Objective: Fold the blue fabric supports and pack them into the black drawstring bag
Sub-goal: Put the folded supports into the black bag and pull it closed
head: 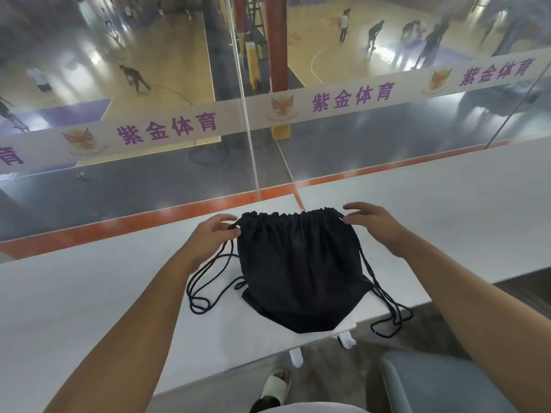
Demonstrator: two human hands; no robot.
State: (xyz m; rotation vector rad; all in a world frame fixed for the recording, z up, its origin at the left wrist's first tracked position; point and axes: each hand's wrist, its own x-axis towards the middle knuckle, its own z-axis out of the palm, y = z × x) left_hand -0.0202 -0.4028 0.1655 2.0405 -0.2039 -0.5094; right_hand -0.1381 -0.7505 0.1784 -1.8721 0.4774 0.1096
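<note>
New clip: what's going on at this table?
A person has both hands at the gathered mouth of the black drawstring bag, which lies on the table. The left hand pinches its left corner; the right hand touches the right corner with relaxed fingers. Cords trail off both sides. No blue fabric supports show.

A white table [89, 293] lies under the grip. Beyond it, a glass wall [387, 138] with a white banner [238, 117] of purple characters overlooks a glossy wooden court [167, 55] with players [374, 32] and a red pillar [278, 40]. Nearer, right, a grey chair [432, 383].
</note>
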